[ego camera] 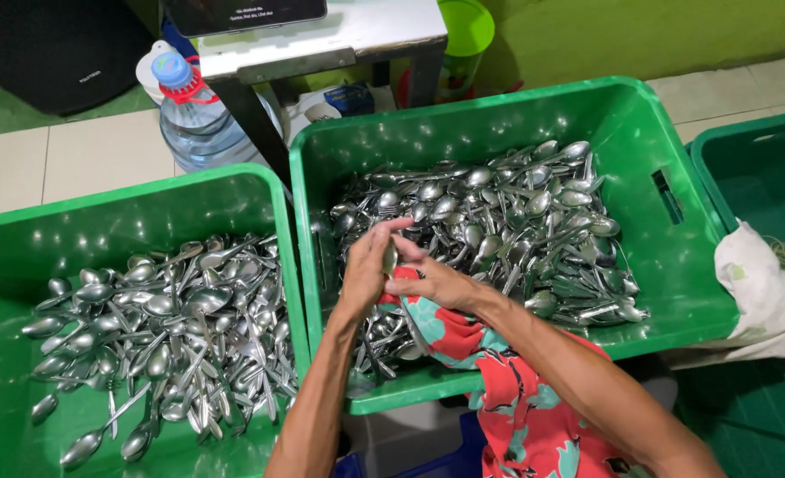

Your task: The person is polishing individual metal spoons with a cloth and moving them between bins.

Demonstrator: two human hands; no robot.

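Nearest, a red and teal patterned cloth (516, 398) hangs under the right forearm and runs up into the right hand (432, 283), which is closed around a bunch of it. The left hand (368, 261) is curled narrowly around a single spoon (390, 258), its bowl showing between the fingers and touching the cloth. Both hands meet above the near left part of the middle green crate (667, 265), over its heap of spoons (516, 221). To the left, a second green crate (21, 239) holds another pile of spoons (162, 327). A white cloth (760, 292) is draped over the middle crate's right rim. Farther off, beyond the crates, a water bottle (193, 119) stands on the tiled floor beside a table leg (255, 124).
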